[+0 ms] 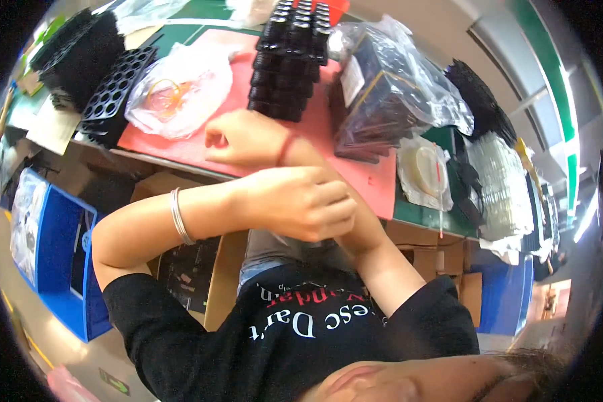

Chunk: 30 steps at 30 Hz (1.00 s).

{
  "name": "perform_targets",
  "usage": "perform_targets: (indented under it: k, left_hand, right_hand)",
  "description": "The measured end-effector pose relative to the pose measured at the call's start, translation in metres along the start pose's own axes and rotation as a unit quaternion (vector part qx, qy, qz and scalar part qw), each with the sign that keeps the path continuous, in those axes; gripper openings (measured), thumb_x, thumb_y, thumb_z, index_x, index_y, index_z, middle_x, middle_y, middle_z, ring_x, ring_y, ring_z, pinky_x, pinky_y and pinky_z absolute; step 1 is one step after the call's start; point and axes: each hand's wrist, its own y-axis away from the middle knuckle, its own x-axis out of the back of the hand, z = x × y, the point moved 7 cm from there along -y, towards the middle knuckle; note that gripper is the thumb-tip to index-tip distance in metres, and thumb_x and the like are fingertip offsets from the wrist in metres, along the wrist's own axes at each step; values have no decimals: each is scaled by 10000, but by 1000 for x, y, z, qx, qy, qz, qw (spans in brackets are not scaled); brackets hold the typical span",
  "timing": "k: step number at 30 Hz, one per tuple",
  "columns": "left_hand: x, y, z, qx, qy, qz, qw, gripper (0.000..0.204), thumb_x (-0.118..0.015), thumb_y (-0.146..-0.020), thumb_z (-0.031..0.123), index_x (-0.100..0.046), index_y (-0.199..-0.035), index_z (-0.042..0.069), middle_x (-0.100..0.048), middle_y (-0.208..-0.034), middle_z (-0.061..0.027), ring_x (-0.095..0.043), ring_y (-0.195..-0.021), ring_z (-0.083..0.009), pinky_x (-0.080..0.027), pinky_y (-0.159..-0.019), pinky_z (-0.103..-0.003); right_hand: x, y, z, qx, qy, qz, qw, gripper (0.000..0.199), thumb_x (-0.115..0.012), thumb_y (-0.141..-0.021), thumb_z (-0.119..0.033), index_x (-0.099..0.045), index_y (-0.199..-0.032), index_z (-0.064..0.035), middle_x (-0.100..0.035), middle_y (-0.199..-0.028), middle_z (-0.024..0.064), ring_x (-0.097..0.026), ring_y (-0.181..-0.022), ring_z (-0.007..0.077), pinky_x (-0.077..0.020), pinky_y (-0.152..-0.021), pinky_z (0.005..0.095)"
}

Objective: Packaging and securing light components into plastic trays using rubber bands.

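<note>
Head view: the desk (419, 213) is carrying a pink mat (221, 144), taken here as the landmark. On the mat's far side a stack of black trays (289, 57) is standing; at its left end a clear bag (174, 90) is lying. The right hand (244, 137) is resting on the mat's near edge, fingers curled shut, holding nothing visible. The left hand (301, 201) is crossing just short of the mat, fingers closing around the right forearm.
</note>
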Motion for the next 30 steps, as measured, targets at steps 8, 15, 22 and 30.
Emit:
perform_targets:
  k: [8, 15, 22, 30]
  left_hand:
    - [-67, -50, -8, -12, 145, 42, 988, 429, -637, -709, 410, -606, -1008, 104, -554, -871, 4, -535, -809, -155, -435, -627, -289]
    - [-89, -64, -24, -103, 46, 138, 984, 326, -553, -783, 253, -574, -1062, 86, -552, -941, -22, -533, -858, -142, -432, -645, -261]
    - [-41, -78, -76, 73, -52, 215, 972, 213, -677, -777, 203, -686, -989, 197, -596, -1130, -3, -573, -980, -157, -474, -767, -307]
    - [-23, -68, -101, 108, -46, 201, 973, 347, -676, -740, 153, -664, -1076, 66, -635, -900, -35, -613, -720, -136, -503, -600, -240]
  right_hand:
    - [30, 203, 7, -74, 216, 7, 973, 406, -673, -763, -294, -603, -1119, -113, -613, -1075, 92, -585, -978, 291, -465, -855, 434]
    - [123, 286, -33, -135, 221, -14, 966, 304, -716, -763, -244, -655, -1001, -64, -616, -1083, 104, -574, -1029, 290, -454, -889, 401]
    - [255, 281, -45, -155, 350, 159, 910, 277, -700, -735, -86, -661, -1005, -38, -665, -999, 105, -629, -912, 294, -503, -813, 380]
    - [267, 230, -14, -128, 346, 146, 918, 617, -777, -751, -268, -508, -1237, 0, -559, -1226, 189, -561, -1085, 350, -447, -934, 406]
